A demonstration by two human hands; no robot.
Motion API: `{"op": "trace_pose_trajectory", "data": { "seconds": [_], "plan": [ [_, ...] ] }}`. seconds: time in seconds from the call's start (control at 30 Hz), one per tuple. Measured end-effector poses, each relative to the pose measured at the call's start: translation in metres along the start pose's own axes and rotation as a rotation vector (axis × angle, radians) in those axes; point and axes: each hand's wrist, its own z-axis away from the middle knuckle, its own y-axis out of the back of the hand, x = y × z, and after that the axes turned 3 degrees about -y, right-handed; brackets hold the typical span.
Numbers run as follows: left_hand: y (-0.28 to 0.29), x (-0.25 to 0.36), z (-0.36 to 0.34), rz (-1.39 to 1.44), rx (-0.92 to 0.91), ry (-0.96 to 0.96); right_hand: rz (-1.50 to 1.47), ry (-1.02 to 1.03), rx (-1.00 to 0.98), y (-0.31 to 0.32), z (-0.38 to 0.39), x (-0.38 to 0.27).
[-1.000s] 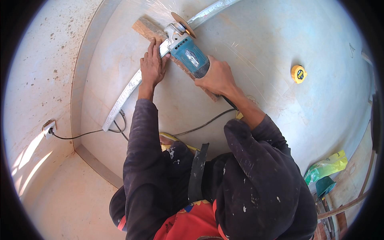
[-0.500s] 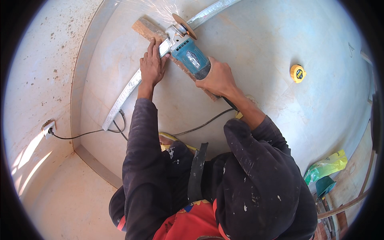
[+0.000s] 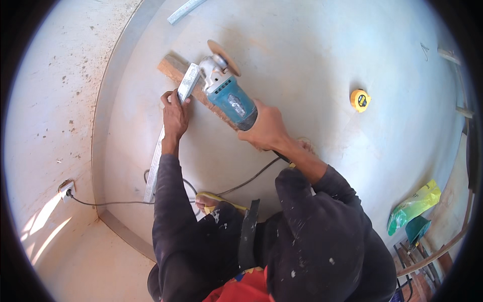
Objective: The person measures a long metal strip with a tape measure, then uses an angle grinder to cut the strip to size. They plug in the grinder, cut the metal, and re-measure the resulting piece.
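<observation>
My right hand (image 3: 267, 127) is closed round the rear body of a teal angle grinder (image 3: 233, 102). Its thin brown cutting disc (image 3: 224, 56) stands on edge, clear of the metal. In my left hand (image 3: 175, 117) is a silver metal channel (image 3: 189, 80), gripped near its upper end. That end rests across a rough piece of wood (image 3: 172, 68), while the lower end reaches down to the floor beside the cord. A separate silver metal length (image 3: 184, 10) lies on the floor farther off, apart from the one I hold.
A yellow tape measure (image 3: 360, 100) lies on the floor to the right. The black power cord (image 3: 115, 203) runs to a wall socket (image 3: 66, 190) at left. Near the right edge are a green-yellow bag (image 3: 415, 207) and a dark green container (image 3: 417, 229). My sandalled foot (image 3: 205, 201) is near the cord.
The sparks have stopped. The metal is now in two pieces, the far one lying apart. The grinder's disc has come away from the held channel, whose cut end now shows.
</observation>
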Motion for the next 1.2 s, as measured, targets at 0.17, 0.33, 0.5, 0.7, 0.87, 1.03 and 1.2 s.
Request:
{"op": "trace_pose_trajectory", "data": {
  "seconds": [0.17,0.33,0.5,0.7,0.87,1.03,1.2],
  "plan": [
    [0.018,0.02,-0.008,0.04,-0.092,0.083,-0.006,0.085,0.149,0.023,0.01,-0.009],
    [0.043,0.006,-0.017,0.151,-0.117,0.083,-0.051,0.101,0.126,0.041,0.016,-0.013],
    [0.018,0.016,-0.004,0.022,0.226,-0.06,-0.124,0.131,0.08,0.043,0.018,-0.005],
    [-0.012,0.137,0.068,1.178,-0.584,0.179,-0.318,0.131,-0.029,0.047,0.011,-0.001],
    [0.009,0.208,0.048,1.655,-0.595,0.223,-0.541,0.226,-0.13,0.057,-0.001,-0.003],
    [0.019,0.217,0.028,1.606,-0.463,0.153,-0.602,0.278,-0.217,0.066,-0.01,-0.007],
    [0.021,0.224,0.025,1.315,-0.129,0.173,-0.779,0.263,-0.2,0.064,-0.009,-0.011]
  ]
}}
